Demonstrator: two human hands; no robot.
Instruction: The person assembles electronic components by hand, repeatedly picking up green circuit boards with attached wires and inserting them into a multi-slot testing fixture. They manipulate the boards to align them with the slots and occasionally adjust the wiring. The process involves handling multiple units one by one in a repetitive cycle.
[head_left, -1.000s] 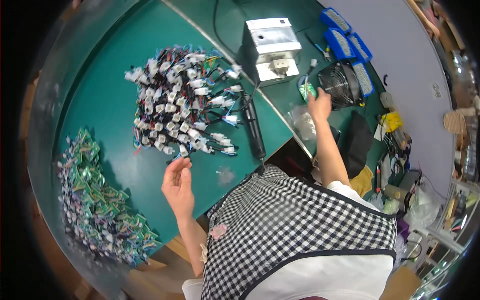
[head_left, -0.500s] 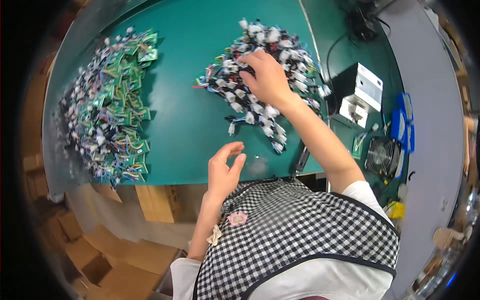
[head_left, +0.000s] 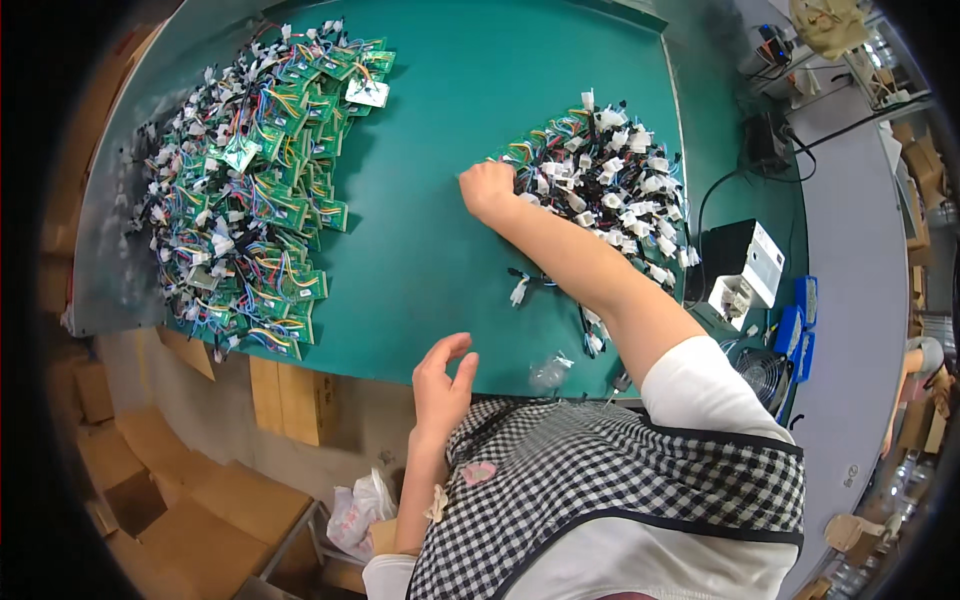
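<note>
My right hand [head_left: 488, 190] is closed at the left edge of a pile of wire harnesses [head_left: 620, 190] with white connectors. Green circuit boards [head_left: 540, 142] show along that pile's upper left side, just beyond my knuckles. Whatever the fingers grip is hidden behind the hand. Over the table's front edge hovers my left hand [head_left: 440, 390], empty, thumb and fingers apart. A broad heap of green circuit boards with coloured wires and white plugs [head_left: 270, 200] covers the left side of the green tabletop [head_left: 410, 250].
To the right stand a black-and-white box-shaped device [head_left: 750, 265], blue trays [head_left: 800, 330] and a black fan [head_left: 760, 375]. A small clear plastic piece [head_left: 548, 374] lies near the front edge. Cardboard boxes [head_left: 210, 500] and a white plastic bag [head_left: 362, 512] are below on the left.
My right hand has moved off the top of the harness pile to its left edge, and its fingers have closed. My left hand stays open near the front edge. The view has shifted.
</note>
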